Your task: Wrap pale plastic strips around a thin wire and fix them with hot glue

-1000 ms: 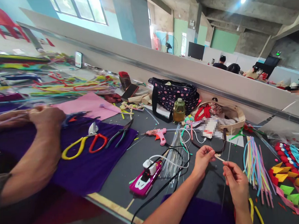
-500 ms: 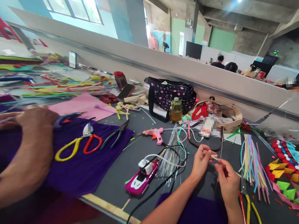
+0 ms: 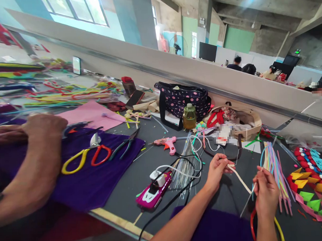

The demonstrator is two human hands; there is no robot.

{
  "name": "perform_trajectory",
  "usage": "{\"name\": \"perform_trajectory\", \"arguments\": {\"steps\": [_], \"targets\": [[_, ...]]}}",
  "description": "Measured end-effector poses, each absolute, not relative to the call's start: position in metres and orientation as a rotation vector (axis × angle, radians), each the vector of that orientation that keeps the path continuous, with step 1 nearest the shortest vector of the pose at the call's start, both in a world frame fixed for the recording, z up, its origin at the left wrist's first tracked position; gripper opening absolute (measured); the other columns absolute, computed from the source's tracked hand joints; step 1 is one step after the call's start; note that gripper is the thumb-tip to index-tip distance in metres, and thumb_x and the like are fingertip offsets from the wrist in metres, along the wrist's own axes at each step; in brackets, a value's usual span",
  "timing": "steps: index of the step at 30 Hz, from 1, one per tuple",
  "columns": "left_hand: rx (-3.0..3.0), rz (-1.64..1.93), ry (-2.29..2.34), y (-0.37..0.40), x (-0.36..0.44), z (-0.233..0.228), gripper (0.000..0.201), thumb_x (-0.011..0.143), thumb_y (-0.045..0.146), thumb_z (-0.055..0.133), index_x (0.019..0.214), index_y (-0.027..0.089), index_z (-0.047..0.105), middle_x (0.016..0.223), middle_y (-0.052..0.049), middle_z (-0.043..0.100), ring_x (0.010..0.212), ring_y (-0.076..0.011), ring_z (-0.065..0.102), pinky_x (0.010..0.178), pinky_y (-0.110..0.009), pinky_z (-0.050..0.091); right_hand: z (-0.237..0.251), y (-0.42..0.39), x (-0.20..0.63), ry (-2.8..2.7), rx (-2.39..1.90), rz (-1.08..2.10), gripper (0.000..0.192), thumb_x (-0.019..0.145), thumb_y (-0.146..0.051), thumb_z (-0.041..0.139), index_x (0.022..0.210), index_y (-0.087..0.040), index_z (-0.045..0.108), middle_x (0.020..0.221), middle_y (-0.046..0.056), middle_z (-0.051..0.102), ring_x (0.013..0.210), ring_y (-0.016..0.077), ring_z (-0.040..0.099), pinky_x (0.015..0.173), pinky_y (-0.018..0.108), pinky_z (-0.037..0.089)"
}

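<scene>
Strip (image 3: 242, 181), pale and narrow, now runs in plain view between our two hands, at four o'clock in our view. Half a second ago our hands almost met and hid most of it; since then our right hand (image 3: 266, 189) has swung out towards three o'clock, while our left hand (image 3: 218, 168) has hardly moved. Our left fingers are closed on the upper end, pinching it at the tips. Our right fingers grip a thin stick (image 3: 246, 205), its free end pointing to seven o'clock. The lower end of the strip meets that stick; whether it is fixed, looped round or merely lying against it, we cannot tell. We judge the wider gap to mean that we are drawing the length out straight. Coloured straws (image 3: 269, 159) lie at two o'clock from it, a purple cloth (image 3: 216, 229) at seven, and a glue gun (image 3: 171, 145) farther off at ten.
</scene>
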State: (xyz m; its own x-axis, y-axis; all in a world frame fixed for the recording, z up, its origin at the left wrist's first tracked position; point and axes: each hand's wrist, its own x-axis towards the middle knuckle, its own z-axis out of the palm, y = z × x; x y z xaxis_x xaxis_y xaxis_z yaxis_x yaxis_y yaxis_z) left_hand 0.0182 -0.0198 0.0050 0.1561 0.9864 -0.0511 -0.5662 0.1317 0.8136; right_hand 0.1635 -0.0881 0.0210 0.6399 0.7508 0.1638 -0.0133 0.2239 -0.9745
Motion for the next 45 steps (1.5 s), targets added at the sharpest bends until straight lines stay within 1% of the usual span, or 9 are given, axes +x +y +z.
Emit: {"name": "perform_trajectory", "arguments": {"steps": [4,8,11,17,21,24,30,35,45], "targets": [[0.756,1.244,0.678,-0.022,0.018,0.006,0.043,0.070,0.047,0.071,0.090,0.019,0.046,0.076,-0.007,0.072,0.067,-0.0207,0.069,0.058,-0.027,0.052,0.011,-0.086,0.146,-1.003,-1.344,0.689,0.049,0.077,-0.051,0.065,0.113,-0.017,0.066,0.063,-0.001,0.059,0.043,0.0080,0.045,0.039,0.020,0.035],[0.782,1.231,0.626,-0.025,0.019,0.007,0.040,0.072,0.046,0.070,0.089,0.019,0.046,0.075,-0.006,0.072,0.065,-0.0192,0.068,0.057,-0.026,0.050,0.003,-0.085,0.136,-1.188,-1.367,0.568,0.049,0.080,-0.048,0.061,0.120,-0.019,0.064,0.070,0.000,0.061,0.055,0.0120,0.053,0.053,0.023,0.044],[0.808,1.236,0.620,-0.028,0.022,0.007,0.040,0.071,0.045,0.071,0.088,0.019,0.047,0.073,-0.006,0.071,0.060,-0.0167,0.066,0.057,-0.024,0.048,-0.002,-0.085,0.132,-1.214,-1.403,0.469,0.053,0.082,-0.047,0.060,0.125,-0.018,0.059,0.069,0.000,0.062,0.062,0.0141,0.058,0.060,0.024,0.047],[0.828,1.248,0.595,-0.034,0.027,0.003,0.036,0.072,0.041,0.072,0.086,0.019,0.048,0.073,-0.004,0.071,0.058,-0.0142,0.063,0.060,-0.025,0.048,-0.003,-0.087,0.125,-1.195,-1.413,0.423,0.049,0.082,-0.047,0.061,0.120,-0.017,0.060,0.073,0.001,0.067,0.068,0.0166,0.063,0.068,0.027,0.049],[0.850,1.253,0.599,-0.036,0.028,0.002,0.033,0.072,0.038,0.073,0.084,0.018,0.049,0.072,-0.004,0.071,0.058,-0.0135,0.063,0.060,-0.024,0.047,-0.002,-0.087,0.124,-1.184,-1.469,0.353,0.042,0.080,-0.049,0.062,0.108,-0.018,0.066,0.070,0.001,0.066,0.064,0.0159,0.062,0.063,0.025,0.049],[0.856,1.242,0.608,-0.035,0.027,0.002,0.033,0.071,0.037,0.074,0.084,0.018,0.051,0.070,-0.004,0.071,0.058,-0.0145,0.064,0.059,-0.024,0.047,-0.004,-0.085,0.124,-1.183,-1.499,0.388,0.040,0.080,-0.050,0.062,0.104,-0.019,0.066,0.071,0.001,0.066,0.060,0.0151,0.061,0.058,0.024,0.049],[0.803,1.213,0.674,-0.031,0.025,0.002,0.035,0.063,0.033,0.079,0.081,0.017,0.053,0.060,0.000,0.066,0.051,-0.0135,0.061,0.054,-0.022,0.044,-0.010,-0.083,0.123,-1.181,-1.447,0.602,0.042,0.080,-0.050,0.063,0.109,-0.021,0.061,0.070,0.000,0.066,0.051,0.0138,0.062,0.052,0.023,0.050],[0.777,1.176,0.676,-0.030,0.023,0.004,0.037,0.060,0.030,0.081,0.081,0.017,0.054,0.066,-0.001,0.068,0.053,-0.0128,0.060,0.055,-0.022,0.045,-0.013,-0.081,0.123,-1.154,-1.463,0.667,0.049,0.080,-0.052,0.061,0.116,-0.021,0.055,0.066,-0.002,0.064,0.047,0.0136,0.061,0.047,0.023,0.047],[0.780,1.174,0.641,-0.028,0.021,0.005,0.036,0.060,0.024,0.082,0.079,0.016,0.053,0.064,0.001,0.065,0.059,-0.0123,0.062,0.058,-0.022,0.046,-0.007,-0.086,0.126,-1.306,-1.444,0.555,0.054,0.085,-0.046,0.057,0.130,-0.017,0.048,0.069,-0.001,0.065,0.054,0.0139,0.062,0.056,0.024,0.050]]}}
